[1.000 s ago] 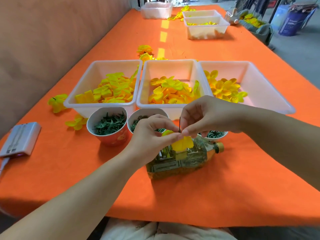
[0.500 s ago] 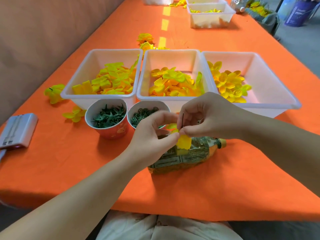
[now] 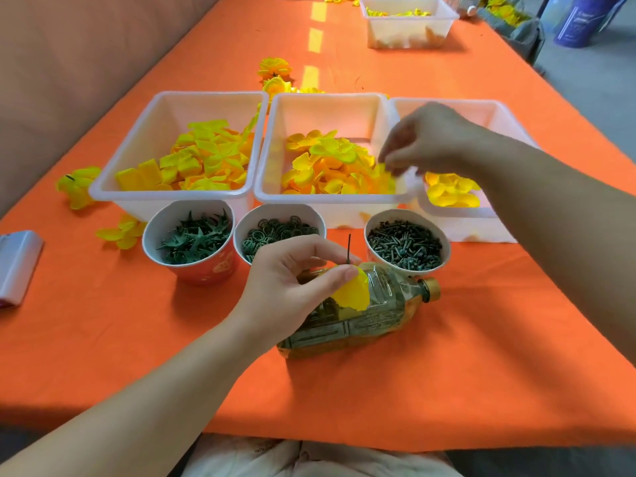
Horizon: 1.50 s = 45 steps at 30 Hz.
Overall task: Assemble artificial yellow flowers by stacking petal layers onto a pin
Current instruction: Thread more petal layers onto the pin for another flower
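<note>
Yellow and cupped, one petal layer [image 3: 352,296] sitting low on a thin dark pin [image 3: 349,247], tip of the pin poking straight up. Gripped by the left hand [image 3: 292,287], thumb and curled fingers pinching at the pin's base, just above a clear bottle [image 3: 378,315] lying on its side.

Now the right hand [image 3: 430,139]: well apart from the left, up over the tubs, fingers [image 3: 390,160] dipped at the right rim of the middle tub [image 3: 327,115], down among loose yellow petals [image 3: 330,166]. Blurred there, so cannot tell whether pinching one or only touching.

Between hands and tubs, three cups in a row: left cup [image 3: 206,273] with green star pieces, middle cup [image 3: 278,211] with green rings, right cup [image 3: 406,213] with dark pins, close by the bottle's gold cap. Behind them, left tub [image 3: 165,132] and right tub [image 3: 464,225] flanking the middle one, rim to rim, all holding yellow petals.

Tight at the back, cups hard against the tubs. Open orange cloth [image 3: 447,373] in front of the bottle down to the near table edge, and more left of the left wrist, out to a white device [image 3: 17,263] at the edge. Stray flowers [image 3: 77,185] by the left tub's near corner.
</note>
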Available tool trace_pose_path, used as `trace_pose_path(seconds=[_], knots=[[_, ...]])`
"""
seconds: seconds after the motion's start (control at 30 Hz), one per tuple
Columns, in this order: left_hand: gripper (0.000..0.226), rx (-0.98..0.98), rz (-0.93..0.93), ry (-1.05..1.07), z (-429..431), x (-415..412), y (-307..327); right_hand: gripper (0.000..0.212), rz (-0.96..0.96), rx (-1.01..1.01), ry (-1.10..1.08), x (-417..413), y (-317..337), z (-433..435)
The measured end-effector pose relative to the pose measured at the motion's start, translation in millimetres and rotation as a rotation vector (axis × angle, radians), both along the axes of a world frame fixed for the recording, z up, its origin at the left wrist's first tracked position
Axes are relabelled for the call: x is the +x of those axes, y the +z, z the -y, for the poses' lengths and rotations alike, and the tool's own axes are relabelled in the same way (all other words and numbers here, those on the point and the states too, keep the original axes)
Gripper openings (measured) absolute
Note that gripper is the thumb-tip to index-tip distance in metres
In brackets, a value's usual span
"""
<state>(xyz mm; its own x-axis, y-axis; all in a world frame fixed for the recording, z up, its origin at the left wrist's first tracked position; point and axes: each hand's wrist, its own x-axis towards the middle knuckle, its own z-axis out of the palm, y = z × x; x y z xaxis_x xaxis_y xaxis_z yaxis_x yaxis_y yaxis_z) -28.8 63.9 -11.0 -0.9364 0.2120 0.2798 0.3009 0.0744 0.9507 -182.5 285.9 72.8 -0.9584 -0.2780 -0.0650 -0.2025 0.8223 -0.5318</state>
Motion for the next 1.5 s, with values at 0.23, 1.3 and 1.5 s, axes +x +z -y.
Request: trace_pose_path(seconds=[0.23,1.3,1.5], knots=[[0.002,-0.032,-0.018,0.012,-2,0,-2,0.036,-0.163,0.761,0.048,-72,-28,42],[0.009,-0.033,0.020,0.044,-3,1,-4,0.064,0.160,-0.490,-0.221,-50,-6,41],[0.014,-0.016,0.030,0.047,-3,2,-2,0.052,0.329,-0.615,-0.197,-33,-4,37]])
